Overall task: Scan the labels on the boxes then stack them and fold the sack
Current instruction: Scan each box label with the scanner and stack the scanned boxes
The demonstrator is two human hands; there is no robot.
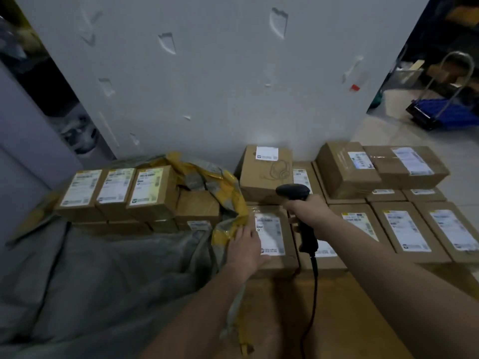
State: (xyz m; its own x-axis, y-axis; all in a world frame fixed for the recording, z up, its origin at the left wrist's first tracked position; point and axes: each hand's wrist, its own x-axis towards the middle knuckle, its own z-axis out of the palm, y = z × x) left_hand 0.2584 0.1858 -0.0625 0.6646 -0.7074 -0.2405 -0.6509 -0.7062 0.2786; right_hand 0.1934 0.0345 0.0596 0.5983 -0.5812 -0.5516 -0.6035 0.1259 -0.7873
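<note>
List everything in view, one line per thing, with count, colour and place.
boxes: over a dozen, brown with white labels, stacked along the wall on both sides of the sack's mouth
sack: one, grey with yellow edging, spread out at lower left, with its mouth among the boxes
scanner: one, black, centre, above the boxes
cable: one, black, hanging from the scanner's handle
cardboard: one sheet or box top, brown, foreground
wall: one, white, behind the boxes
cart: one, blue deck with metal handle, far right
left hand: one, flat on a labelled box by the sack's edge
right hand: one, grips the scanner
</note>
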